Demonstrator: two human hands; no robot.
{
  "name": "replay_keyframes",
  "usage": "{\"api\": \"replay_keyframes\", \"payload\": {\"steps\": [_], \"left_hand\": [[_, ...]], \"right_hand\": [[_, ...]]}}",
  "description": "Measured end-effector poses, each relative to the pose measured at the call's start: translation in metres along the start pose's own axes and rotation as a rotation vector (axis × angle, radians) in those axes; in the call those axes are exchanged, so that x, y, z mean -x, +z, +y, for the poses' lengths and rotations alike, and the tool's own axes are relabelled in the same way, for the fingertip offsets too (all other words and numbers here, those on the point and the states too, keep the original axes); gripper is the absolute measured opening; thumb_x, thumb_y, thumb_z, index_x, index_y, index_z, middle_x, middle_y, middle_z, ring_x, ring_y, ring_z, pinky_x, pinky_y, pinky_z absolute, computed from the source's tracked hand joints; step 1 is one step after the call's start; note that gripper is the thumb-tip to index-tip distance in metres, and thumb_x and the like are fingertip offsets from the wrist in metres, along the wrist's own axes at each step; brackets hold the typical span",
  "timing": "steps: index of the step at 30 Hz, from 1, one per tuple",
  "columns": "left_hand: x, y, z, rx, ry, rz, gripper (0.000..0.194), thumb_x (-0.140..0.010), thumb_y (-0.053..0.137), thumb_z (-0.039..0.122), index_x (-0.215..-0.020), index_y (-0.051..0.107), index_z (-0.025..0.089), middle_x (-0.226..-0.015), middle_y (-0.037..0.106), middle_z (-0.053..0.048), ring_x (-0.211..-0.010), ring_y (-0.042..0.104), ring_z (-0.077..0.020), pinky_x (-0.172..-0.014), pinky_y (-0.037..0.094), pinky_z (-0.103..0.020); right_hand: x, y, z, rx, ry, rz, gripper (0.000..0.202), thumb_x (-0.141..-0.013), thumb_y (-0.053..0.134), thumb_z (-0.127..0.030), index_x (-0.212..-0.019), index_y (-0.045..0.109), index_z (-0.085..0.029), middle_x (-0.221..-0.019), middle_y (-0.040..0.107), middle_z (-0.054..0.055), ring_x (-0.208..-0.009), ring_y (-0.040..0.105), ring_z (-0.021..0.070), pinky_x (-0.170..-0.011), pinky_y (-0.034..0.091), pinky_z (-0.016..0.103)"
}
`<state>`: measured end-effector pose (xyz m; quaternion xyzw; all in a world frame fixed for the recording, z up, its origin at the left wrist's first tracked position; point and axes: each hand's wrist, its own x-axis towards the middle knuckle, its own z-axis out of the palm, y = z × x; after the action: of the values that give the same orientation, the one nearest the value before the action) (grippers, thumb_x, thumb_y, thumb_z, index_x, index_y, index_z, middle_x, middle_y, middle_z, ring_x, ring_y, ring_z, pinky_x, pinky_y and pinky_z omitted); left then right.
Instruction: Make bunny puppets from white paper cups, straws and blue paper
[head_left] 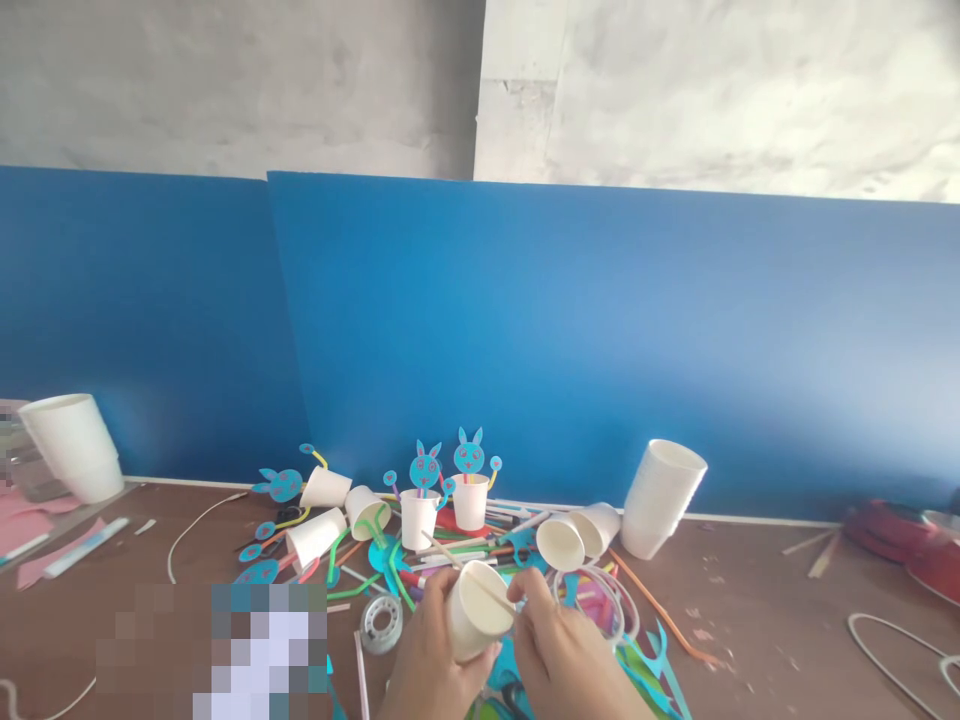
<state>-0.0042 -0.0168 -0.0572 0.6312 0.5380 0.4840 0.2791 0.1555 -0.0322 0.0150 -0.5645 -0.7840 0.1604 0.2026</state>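
Observation:
Near the bottom centre, my left hand (442, 645) is wrapped round a white paper cup (472, 625), its mouth tilted up and to the right. A thin pale stick (487, 592) crosses the cup's mouth. My right hand (551, 630) is closed by the cup's right rim, fingertips at the stick's lower end. Behind them, two upright cups (418, 520) carry blue rabbit faces (425, 471) and bent-straw arms. More decorated cups (316, 538) lie on their sides to the left.
Tape (382, 624), an orange straw (660, 605) and blue paper scraps (656, 645) lie around the hands. Plain cups (561, 542) lie behind. Tall cup stacks stand right (661, 500) and left (71, 445). A blue partition (585, 340) backs the brown table (750, 620).

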Motion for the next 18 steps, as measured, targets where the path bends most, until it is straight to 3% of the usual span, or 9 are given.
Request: {"api": "replay_keyframes", "payload": {"steps": [4,7,12,16,18], "left_hand": [[-0.004,-0.002,0.0,0.029,-0.025,0.125,0.048,-0.068,0.064,0.029,-0.112,0.047,0.02,-0.106,0.066,-0.011,-0.097,0.064,-0.0301,-0.082,0.051,-0.043],[-0.003,0.0,0.0,0.082,0.006,0.127,0.049,-0.068,0.064,0.031,-0.113,0.047,0.02,-0.107,0.065,-0.011,-0.098,0.064,-0.0297,-0.083,0.051,-0.042],[0.003,-0.002,0.001,0.241,0.07,-0.083,0.054,-0.067,0.067,0.034,-0.114,0.044,0.021,-0.1,0.065,-0.009,-0.088,0.065,-0.0271,-0.077,0.051,-0.038],[0.004,-0.003,0.001,0.404,0.085,-0.216,0.061,-0.061,0.075,0.04,-0.112,0.047,0.022,-0.098,0.065,-0.008,-0.085,0.063,-0.0262,-0.074,0.051,-0.037],[0.002,-0.001,0.0,0.459,0.009,-0.314,0.052,-0.063,0.075,0.047,-0.103,0.055,0.022,-0.095,0.066,-0.008,-0.085,0.064,-0.0269,-0.076,0.051,-0.038]], "right_hand": [[0.005,-0.005,0.009,0.061,0.005,-0.025,0.021,-0.09,0.031,-0.021,-0.101,0.049,-0.022,-0.072,0.07,0.008,-0.065,0.067,0.0266,-0.051,0.029,0.029],[0.004,-0.006,0.007,-0.009,0.001,-0.035,0.017,-0.09,0.032,-0.023,-0.09,0.049,-0.024,-0.068,0.068,0.005,-0.062,0.065,0.024,-0.052,0.029,0.028],[-0.003,-0.011,-0.005,-0.168,0.04,0.01,0.012,-0.087,0.042,-0.032,-0.083,0.049,-0.024,-0.056,0.058,-0.002,-0.054,0.056,0.0177,-0.053,0.031,0.026],[-0.015,-0.025,0.001,-0.297,0.236,0.111,0.046,-0.091,0.037,-0.053,-0.061,0.05,-0.022,-0.045,0.042,-0.003,-0.047,0.042,0.0138,-0.05,0.027,0.026],[-0.021,-0.025,0.005,-0.496,0.301,0.048,0.053,-0.089,0.038,-0.059,-0.059,0.056,-0.02,-0.042,0.037,-0.004,-0.044,0.037,0.0118,-0.048,0.026,0.025]]}}
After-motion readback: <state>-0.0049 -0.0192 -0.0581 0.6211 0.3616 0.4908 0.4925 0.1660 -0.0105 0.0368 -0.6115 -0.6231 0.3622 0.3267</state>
